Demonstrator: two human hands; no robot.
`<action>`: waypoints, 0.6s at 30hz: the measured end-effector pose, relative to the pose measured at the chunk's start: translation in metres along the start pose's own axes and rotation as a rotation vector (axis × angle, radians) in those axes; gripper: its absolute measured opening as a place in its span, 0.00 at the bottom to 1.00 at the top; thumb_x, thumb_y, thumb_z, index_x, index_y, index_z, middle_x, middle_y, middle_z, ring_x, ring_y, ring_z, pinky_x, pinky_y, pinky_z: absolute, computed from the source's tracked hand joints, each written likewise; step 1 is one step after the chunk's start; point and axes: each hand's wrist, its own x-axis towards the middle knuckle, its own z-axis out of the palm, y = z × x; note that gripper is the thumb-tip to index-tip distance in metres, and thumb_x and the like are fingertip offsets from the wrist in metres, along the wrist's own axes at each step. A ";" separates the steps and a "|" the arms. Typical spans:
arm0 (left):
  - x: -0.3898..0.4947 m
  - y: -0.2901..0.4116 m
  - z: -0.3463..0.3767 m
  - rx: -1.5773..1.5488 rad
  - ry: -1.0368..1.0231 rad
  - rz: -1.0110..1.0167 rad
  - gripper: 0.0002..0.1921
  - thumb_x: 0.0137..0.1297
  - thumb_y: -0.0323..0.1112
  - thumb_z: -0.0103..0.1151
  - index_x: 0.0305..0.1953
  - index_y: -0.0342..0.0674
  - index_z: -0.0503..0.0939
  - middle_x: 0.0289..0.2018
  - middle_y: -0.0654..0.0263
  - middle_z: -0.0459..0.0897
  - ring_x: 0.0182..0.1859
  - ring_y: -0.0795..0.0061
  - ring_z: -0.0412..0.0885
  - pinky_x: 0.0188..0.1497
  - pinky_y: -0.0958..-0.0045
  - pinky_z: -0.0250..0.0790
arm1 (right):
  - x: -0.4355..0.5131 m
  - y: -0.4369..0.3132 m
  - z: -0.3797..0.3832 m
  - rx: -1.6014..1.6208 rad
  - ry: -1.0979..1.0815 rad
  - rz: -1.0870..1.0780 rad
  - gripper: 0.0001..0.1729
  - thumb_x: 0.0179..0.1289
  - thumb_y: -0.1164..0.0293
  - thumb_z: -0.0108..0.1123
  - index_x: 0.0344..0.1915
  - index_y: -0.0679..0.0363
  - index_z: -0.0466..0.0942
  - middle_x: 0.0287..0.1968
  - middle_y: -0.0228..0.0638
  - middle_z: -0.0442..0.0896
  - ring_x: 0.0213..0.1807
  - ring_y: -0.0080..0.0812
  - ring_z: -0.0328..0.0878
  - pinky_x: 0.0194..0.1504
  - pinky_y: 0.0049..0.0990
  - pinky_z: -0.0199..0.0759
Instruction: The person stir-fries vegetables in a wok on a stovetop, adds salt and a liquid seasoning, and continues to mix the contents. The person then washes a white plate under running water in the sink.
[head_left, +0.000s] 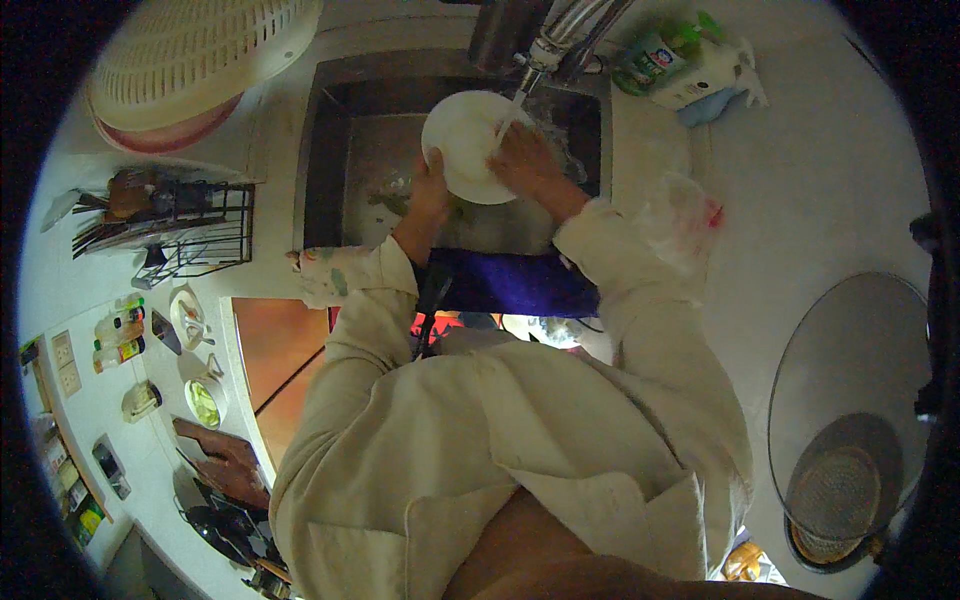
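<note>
A round white plate (469, 150) is held over a rectangular sink (322, 165) below a metal faucet (531, 71), with water falling onto it. My left hand (429, 191) grips the plate's lower left edge, thumb on its upper face. My right hand (529, 161) lies on the plate's right part beside the stream, slightly blurred; whether it holds anything does not show. Small scraps lie in the sink under the plate. A dark blue cloth (510, 285) hangs over the sink's near edge.
Plastic baskets (202, 67) stand at upper left, above a wire dish rack (217, 225). Bottles (652, 64) are at the sink's upper right, a clear plastic bag (675, 217) below them. A bowl (204, 405) and wooden cutting board (225, 457) sit on the left counter.
</note>
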 end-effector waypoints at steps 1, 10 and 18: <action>0.002 -0.001 -0.001 0.041 -0.002 0.073 0.27 0.68 0.53 0.45 0.58 0.38 0.63 0.50 0.59 0.73 0.49 0.68 0.73 0.47 0.68 0.70 | -0.007 -0.003 0.000 -0.101 -0.142 0.107 0.27 0.65 0.61 0.45 0.61 0.64 0.62 0.64 0.48 0.61 0.66 0.47 0.56 0.63 0.43 0.54; 0.012 0.000 -0.001 -0.116 -0.012 -0.256 0.23 0.70 0.50 0.43 0.56 0.38 0.66 0.47 0.60 0.76 0.45 0.71 0.75 0.44 0.72 0.70 | 0.024 0.003 0.039 -0.462 0.677 -0.458 0.33 0.63 0.53 0.46 0.61 0.62 0.62 0.64 0.46 0.62 0.67 0.49 0.54 0.64 0.44 0.50; 0.022 -0.005 -0.010 0.184 0.039 -0.396 0.35 0.66 0.55 0.45 0.66 0.40 0.50 0.58 0.46 0.66 0.53 0.47 0.71 0.53 0.55 0.68 | -0.028 -0.023 0.034 -0.009 -0.169 -0.104 0.29 0.64 0.55 0.46 0.59 0.64 0.64 0.61 0.45 0.66 0.63 0.49 0.60 0.60 0.46 0.56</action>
